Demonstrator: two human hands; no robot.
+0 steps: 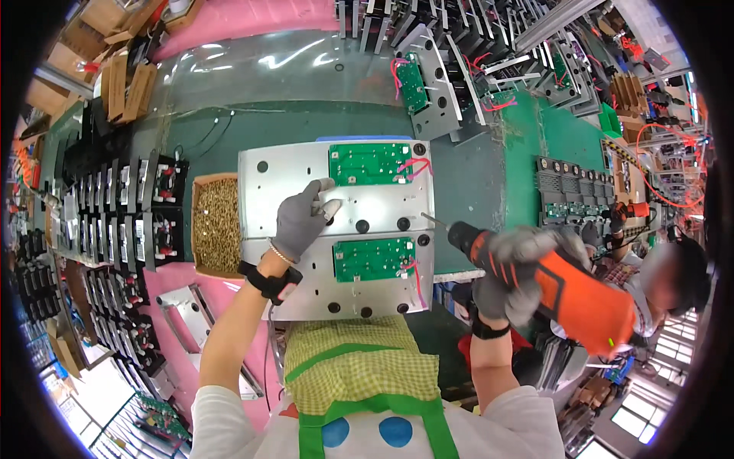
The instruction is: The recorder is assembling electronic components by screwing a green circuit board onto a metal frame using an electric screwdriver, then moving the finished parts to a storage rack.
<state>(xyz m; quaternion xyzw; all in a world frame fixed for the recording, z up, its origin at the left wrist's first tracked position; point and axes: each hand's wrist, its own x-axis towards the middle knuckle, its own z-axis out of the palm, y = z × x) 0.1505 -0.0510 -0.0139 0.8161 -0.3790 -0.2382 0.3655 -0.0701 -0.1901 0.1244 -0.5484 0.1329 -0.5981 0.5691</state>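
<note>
Silvery metal made up the two flat panels at the centre, the farther panel [382, 205] and the nearer panel [367, 297], which lay edge to edge on the green desk [462, 191] in front of the person. Each bore a green circuit board along its far side: the farther board [367, 163] and the nearer board [371, 260], both with pinkish-red wires at their right ends. Round black plugs dotted the metal.

Gloved in grey, the left hand [300, 220] was over the left part of the farther panel, its thumb and forefinger reaching toward the near edge of that panel's board; whether they pinched anything small could not be told. The right hand [505, 294], also gloved, was wrapped around an orange-and-black power screwdriver [577, 294], whose thin bit pointed left and ended at the farther panel's right edge; contact there could not be made out.

Just beside the panels, on their left, stood a cardboard box [196, 258] full of small brass-coloured screws [218, 222]. Farther left were rows of black units [115, 199]. Beyond the panels, toward the right, metal brackets [440, 88] stood crowded together, and a co-worker [650, 287] was at the far right.
</note>
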